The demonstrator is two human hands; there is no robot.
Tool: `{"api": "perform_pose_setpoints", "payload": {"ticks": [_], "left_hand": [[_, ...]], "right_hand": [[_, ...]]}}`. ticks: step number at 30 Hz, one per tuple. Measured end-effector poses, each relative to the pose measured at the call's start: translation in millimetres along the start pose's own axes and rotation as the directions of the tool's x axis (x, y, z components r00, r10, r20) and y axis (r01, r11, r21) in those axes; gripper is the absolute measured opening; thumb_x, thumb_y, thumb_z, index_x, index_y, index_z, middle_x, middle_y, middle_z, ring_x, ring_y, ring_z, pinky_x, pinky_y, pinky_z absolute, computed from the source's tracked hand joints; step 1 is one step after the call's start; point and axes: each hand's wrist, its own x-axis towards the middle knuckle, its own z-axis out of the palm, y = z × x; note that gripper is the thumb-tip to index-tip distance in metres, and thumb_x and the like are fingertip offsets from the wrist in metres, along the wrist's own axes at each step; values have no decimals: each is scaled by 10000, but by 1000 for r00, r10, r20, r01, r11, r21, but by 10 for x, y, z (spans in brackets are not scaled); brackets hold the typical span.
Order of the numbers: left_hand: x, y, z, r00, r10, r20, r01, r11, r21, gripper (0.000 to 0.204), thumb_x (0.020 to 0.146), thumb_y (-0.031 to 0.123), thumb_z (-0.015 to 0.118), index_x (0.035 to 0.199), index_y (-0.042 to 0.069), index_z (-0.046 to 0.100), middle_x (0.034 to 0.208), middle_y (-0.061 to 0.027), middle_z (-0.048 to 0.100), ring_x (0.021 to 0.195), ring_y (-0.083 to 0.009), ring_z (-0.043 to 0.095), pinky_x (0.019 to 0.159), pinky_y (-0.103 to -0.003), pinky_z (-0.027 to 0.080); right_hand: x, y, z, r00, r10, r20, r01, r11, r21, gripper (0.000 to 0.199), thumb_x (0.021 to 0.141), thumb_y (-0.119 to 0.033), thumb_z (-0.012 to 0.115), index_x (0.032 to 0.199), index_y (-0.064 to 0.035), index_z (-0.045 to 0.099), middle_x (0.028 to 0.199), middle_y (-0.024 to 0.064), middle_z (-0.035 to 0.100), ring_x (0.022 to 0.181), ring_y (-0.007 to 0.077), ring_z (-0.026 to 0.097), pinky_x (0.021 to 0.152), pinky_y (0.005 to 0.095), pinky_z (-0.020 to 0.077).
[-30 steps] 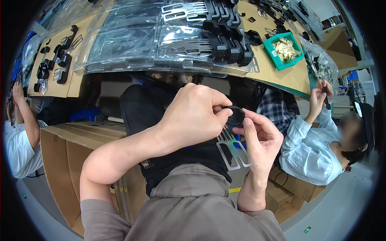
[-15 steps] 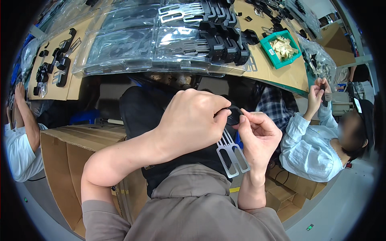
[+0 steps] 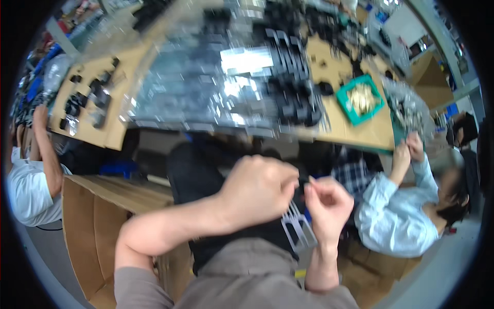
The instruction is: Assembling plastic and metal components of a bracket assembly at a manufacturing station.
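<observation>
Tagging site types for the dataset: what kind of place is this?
Likely a small-parts assembly workshop. The cardboard-topped table carries rows of black parts, clear plastic bags and a green tray of small pieces. Both hands, left hand and right hand, work a grey metal part; co-workers sit alongside.

The two hands meet in the middle, near the person: the left hand (image 3: 260, 188) just left of the right hand (image 3: 328, 206). A flat metal piece (image 3: 297, 232) hangs below, between them. Far behind lies the table (image 3: 355, 131), with a tray (image 3: 360, 99) on its right part. Another person (image 3: 406, 206) sits right. A cardboard box (image 3: 92, 216) stands left.
</observation>
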Motion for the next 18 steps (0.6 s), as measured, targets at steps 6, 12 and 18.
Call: {"api": "perform_pose_setpoints", "payload": {"ticks": [6,12,18], "left_hand": [[-95,7,67,998,-5,-60,13,990,142,129,791,43,707,896,15,776,810,-97,775,618,-291,703,525,-353,535],[-107,22,36,996,-29,-85,37,995,89,156,814,74,720,937,9,789,840,-93,789,641,-278,723,523,-342,549],[-58,23,8,997,-13,-81,18,998,66,182,830,82,717,980,12,793,877,-90,798,636,-274,721,517,-333,547]], "right_hand": [[-42,77,139,989,-92,-113,81,992,-100,90,815,96,738,826,29,679,787,54,638,648,91,490,599,193,403],[-14,11,127,994,17,-110,-13,999,36,102,801,98,746,838,28,681,837,71,653,674,106,530,613,212,436],[47,33,90,995,-82,-55,82,997,-2,129,823,133,722,874,25,676,841,61,637,683,92,502,635,197,421]]}}
